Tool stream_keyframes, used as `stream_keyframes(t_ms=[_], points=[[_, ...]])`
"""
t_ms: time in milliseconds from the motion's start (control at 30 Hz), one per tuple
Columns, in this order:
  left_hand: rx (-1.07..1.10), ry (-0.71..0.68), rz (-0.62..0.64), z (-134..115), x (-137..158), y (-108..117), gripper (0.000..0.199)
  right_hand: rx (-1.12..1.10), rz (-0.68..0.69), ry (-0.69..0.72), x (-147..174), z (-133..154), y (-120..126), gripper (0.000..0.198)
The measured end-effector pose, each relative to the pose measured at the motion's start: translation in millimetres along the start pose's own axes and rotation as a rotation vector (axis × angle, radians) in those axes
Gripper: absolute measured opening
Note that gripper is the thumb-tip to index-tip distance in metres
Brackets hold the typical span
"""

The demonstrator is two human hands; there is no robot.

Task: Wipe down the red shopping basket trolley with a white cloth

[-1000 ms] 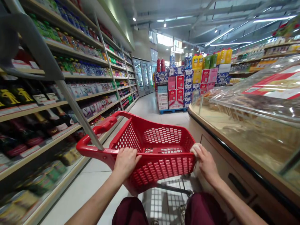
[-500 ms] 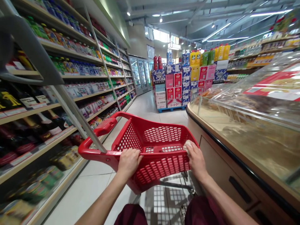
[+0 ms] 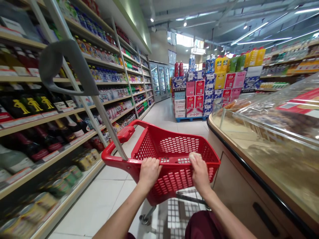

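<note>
Crosswise before me stands a red plastic shopping cart (image 3: 174, 179) with a pierced basket and a tall metal pole bearing a grey handle (image 3: 67, 71). My left hand (image 3: 149, 172) is closed over the near rim, left of the middle. Farther right on that rim, my right hand (image 3: 200, 171) presses a crumpled whitish cloth (image 3: 195, 155) under its fingertips; the cloth is partly hidden by the fingers. No goods show in the visible part of the basket. A caster wheel (image 3: 144, 219) shows below it.
Shelves of bottles and cans (image 3: 72, 132) line the left side. A glass-sided display counter (image 3: 249, 142) with a black bumper runs close along the right. Ahead, stacked drink cartons (image 3: 194, 96) stand on a blue pallet, with glass-door fridges (image 3: 159, 79) behind.
My right hand has slid left along the rim with the cloth, nearer my left hand. The cart and surroundings sit farther right in view. My left hand keeps its grip.
</note>
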State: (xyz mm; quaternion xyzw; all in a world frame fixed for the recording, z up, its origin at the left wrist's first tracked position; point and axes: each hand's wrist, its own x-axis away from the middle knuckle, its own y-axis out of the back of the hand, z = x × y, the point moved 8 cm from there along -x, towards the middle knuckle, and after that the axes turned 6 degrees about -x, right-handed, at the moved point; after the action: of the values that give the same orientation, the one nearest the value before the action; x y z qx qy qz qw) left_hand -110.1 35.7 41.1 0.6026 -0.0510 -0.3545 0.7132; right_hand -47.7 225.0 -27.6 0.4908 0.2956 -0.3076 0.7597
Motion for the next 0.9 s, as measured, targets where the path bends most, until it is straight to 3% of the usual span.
stream_keyframes(t_ms=[100, 167, 267, 333, 433, 500, 567, 633, 733, 800, 900], points=[[0.009, -0.093, -0.096, 14.1, 13.1, 16.7, 0.022, -0.030, 0.087, 0.103, 2.0, 28.0, -8.8, 0.065], [-0.023, -0.117, -0.137, 33.4, 22.2, 27.3, 0.024, -0.001, 0.088, 0.062, 4.6, 15.9, -0.6, 0.063], [-0.107, -0.080, -0.080, 59.0, 28.6, 29.4, 0.018, 0.039, 0.023, -0.091, 5.1, -3.5, 11.7, 0.056], [-0.147, -0.061, -0.055, 64.1, 28.5, 27.7, 0.019, 0.000, 0.010, -0.109, -0.1, 20.3, 1.8, 0.056], [-0.163, -0.047, -0.077, 61.5, 25.5, 26.7, 0.021, -0.101, 0.031, 0.015, -10.4, 97.6, -31.5, 0.062], [-0.159, -0.043, -0.085, 61.4, 23.9, 25.2, 0.021, -0.135, 0.064, 0.108, -11.5, 134.5, -46.9, 0.064], [-0.153, -0.042, -0.094, 64.7, 23.6, 23.6, 0.020, -0.136, 0.126, 0.194, -7.1, 139.3, -50.4, 0.066], [-0.147, -0.037, -0.110, 69.9, 24.2, 22.1, 0.020, -0.107, 0.157, 0.218, -1.9, 116.5, -43.8, 0.066], [-0.133, -0.026, -0.144, 74.4, 23.9, 19.2, 0.019, -0.065, 0.087, 0.109, -3.6, 85.7, -34.7, 0.063], [-0.126, -0.019, -0.167, 74.4, 22.1, 16.5, 0.019, -0.087, 0.056, 0.087, -11.1, 104.6, -45.2, 0.060], [-0.099, -0.007, -0.234, 76.7, 19.6, 15.6, 0.020, -0.146, 0.050, 0.189, -26.3, 167.0, -71.3, 0.056]])
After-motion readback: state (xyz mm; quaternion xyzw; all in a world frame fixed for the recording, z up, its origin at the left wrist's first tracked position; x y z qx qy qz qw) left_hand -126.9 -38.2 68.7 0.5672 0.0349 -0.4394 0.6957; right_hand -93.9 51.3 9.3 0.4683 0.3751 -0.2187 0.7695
